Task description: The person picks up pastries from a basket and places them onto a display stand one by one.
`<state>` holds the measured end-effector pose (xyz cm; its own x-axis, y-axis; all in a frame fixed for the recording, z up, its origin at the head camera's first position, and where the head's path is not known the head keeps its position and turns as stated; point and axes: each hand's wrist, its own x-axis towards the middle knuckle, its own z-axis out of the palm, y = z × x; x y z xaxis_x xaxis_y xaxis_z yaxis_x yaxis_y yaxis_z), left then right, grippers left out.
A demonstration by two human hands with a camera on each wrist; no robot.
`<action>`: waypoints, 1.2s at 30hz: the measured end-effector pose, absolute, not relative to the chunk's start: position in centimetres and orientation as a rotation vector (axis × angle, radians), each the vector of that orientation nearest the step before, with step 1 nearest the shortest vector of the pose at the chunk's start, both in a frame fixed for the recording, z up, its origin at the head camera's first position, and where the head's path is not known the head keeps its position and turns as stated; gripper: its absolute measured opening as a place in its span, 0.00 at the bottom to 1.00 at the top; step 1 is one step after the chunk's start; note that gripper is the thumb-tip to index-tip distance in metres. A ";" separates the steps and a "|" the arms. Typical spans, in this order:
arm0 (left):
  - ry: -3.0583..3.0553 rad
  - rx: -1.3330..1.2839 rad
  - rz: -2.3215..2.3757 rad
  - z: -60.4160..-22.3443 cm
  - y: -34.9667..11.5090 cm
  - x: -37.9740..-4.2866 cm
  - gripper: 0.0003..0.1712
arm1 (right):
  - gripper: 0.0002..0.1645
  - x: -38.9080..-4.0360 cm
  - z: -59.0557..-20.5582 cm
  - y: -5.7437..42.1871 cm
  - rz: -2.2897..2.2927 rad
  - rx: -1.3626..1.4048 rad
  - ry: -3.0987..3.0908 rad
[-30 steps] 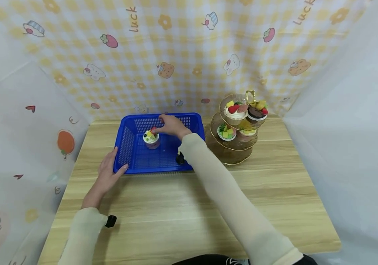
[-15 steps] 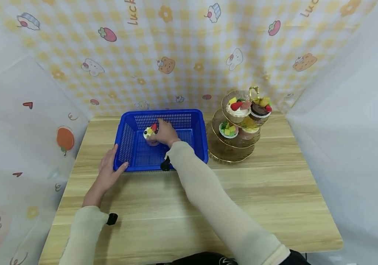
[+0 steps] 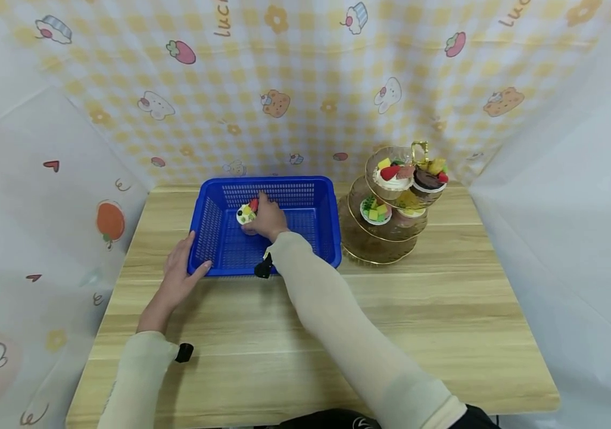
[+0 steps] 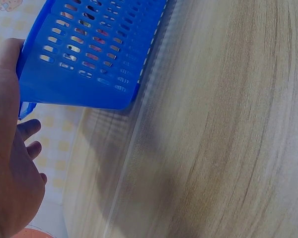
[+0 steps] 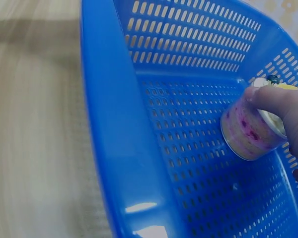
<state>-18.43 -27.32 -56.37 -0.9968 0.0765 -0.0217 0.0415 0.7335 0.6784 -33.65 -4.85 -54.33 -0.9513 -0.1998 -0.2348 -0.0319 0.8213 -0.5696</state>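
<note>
A dessert cup [image 3: 246, 214] with cream and fruit on top sits inside the blue plastic basket [image 3: 305, 179]. My right hand [image 3: 270, 220] grips it from its right side. In the right wrist view, the dessert cup [image 5: 248, 130] shows pink and purple layers and tilts, with my thumb at its rim. My left hand [image 3: 178, 275] rests on the basket's front left corner. The left wrist view shows the left thumb [image 4: 9, 53] against the basket rim and the other fingers fairly straight, apart from the basket's wall.
A three-tier stand [image 3: 377, 253] with gold edges is right of the basket. Its upper two tiers hold several dessert cups, among them a cream one [image 3: 391, 179] and a chocolate one [image 3: 427, 180]. The wooden table [image 3: 391, 333] meets a checked curtain [image 3: 316, 77] behind.
My right hand has come down from above the dessert cup and closed around its right side. The left hand has stayed on the basket corner. The head view has shifted slightly.
</note>
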 end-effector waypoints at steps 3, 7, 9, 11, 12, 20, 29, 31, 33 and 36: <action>2.879 0.098 1.125 -56.3 -27.2 -18.5 0.50 | 0.62 -33.5 -54.4 -5.0 -0.828 -0.150 2.736; 2.879 0.094 1.125 -56.3 -27.2 -18.5 0.50 | 0.55 -33.4 -54.7 -5.1 -0.808 -0.118 2.746; 2.875 0.091 1.127 -56.3 -27.2 -18.5 0.50 | 0.53 -33.4 -54.6 -5.0 -0.792 -0.109 2.755; 2.873 0.093 1.127 -56.4 -27.1 -18.5 0.50 | 0.50 -33.5 -54.5 -4.9 -0.775 -0.119 2.773; 2.874 0.095 1.128 -56.4 -27.1 -18.5 0.50 | 0.49 -33.5 -54.4 -4.8 -0.767 -0.127 2.786; 2.888 0.098 1.123 -56.6 -27.2 -18.5 0.50 | 0.41 -34.4 -52.9 -4.2 -0.812 -0.256 2.787; 2.875 0.093 1.133 -56.3 -27.3 -18.5 0.50 | 0.43 -35.3 -47.9 -3.8 -0.885 -0.461 2.774; 2.876 0.097 1.123 -56.3 -27.3 -18.5 0.50 | 0.42 -35.6 -46.7 -3.5 -0.925 -0.509 2.788; 2.881 0.107 1.114 -56.3 -27.3 -18.5 0.50 | 0.40 -35.8 -45.7 -3.2 -0.927 -0.555 2.808; 2.886 0.120 1.106 -56.3 -27.3 -18.5 0.50 | 0.43 -36.0 -44.2 -2.7 -0.929 -0.591 2.829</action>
